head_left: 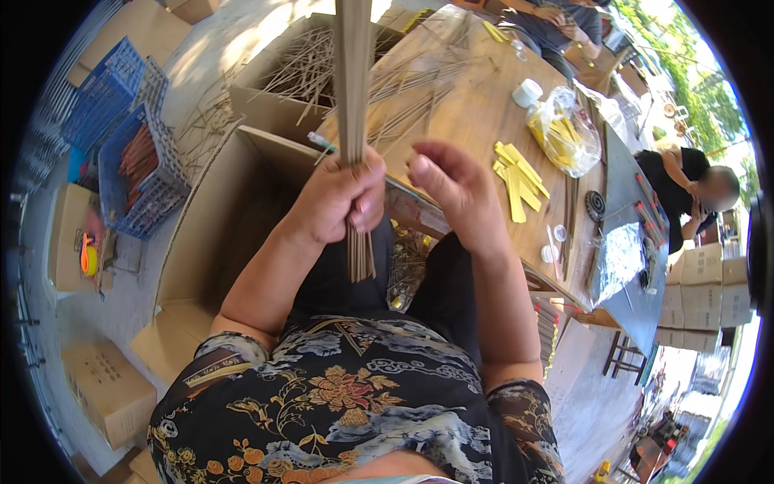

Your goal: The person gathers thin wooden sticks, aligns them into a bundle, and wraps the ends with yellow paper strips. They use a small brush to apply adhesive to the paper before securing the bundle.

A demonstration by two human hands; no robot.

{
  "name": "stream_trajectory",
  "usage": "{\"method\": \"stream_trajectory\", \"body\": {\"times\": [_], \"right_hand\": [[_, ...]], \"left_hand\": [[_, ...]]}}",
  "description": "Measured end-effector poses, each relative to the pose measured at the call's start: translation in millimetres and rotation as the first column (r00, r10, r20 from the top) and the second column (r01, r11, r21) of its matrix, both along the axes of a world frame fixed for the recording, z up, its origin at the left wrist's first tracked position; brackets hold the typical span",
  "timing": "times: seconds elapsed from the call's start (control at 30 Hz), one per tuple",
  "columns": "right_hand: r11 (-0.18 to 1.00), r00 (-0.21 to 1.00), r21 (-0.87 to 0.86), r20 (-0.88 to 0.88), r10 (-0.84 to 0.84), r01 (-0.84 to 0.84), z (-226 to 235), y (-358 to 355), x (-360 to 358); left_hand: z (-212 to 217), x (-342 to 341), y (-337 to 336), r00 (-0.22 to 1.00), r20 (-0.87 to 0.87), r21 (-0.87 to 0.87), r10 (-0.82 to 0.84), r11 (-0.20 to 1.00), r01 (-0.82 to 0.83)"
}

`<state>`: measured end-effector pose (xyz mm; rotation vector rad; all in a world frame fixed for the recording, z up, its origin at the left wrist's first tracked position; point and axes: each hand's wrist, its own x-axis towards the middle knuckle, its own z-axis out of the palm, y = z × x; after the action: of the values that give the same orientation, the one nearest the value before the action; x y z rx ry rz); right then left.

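My left hand (334, 198) is wrapped around a bundle of thin brown sticks (353, 89), which look like incense sticks. The bundle stands nearly upright, its lower ends showing beneath my fist. My right hand (459, 194) is raised beside it, holding nothing, with thumb and fingers apart and curved. Loose sticks of the same kind (415, 101) lie on the wooden table (472, 105) beyond my hands. To the right of my right hand, flat yellow strips (516, 181) are scattered on the tabletop.
An open carton (193, 234) stands at my left; behind it a carton (278, 109) holds many sticks. Blue crates (153, 189) sit farther left. On the table are a clear bag of yellow strips (564, 133) and a white tub (527, 93). Two people work across and to the right.
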<state>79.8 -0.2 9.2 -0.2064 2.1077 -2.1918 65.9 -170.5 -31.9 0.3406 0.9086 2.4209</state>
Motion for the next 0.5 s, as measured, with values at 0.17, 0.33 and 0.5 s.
{"method": "stream_trajectory", "body": {"times": [0.17, 0.33, 0.5], "right_hand": [[0.91, 0.983, -0.371, -0.075, 0.167, -0.183, 16.1, -5.1, -24.7], [0.822, 0.994, -0.566, 0.036, 0.099, -0.061, 18.1, -2.4, -21.5], [0.76, 0.994, -0.648, 0.045, 0.098, -0.045, 20.3, 4.2, -11.7]], "left_hand": [[8.9, 21.0, 24.1, 0.96, 0.047, -0.225, -0.276, 0.933, 0.279], [14.4, 25.3, 30.0, 0.94, 0.083, -0.329, -0.33, 0.881, 0.339], [17.2, 25.5, 34.2, 0.911, 0.05, -0.419, -0.41, 0.819, 0.392]]}}
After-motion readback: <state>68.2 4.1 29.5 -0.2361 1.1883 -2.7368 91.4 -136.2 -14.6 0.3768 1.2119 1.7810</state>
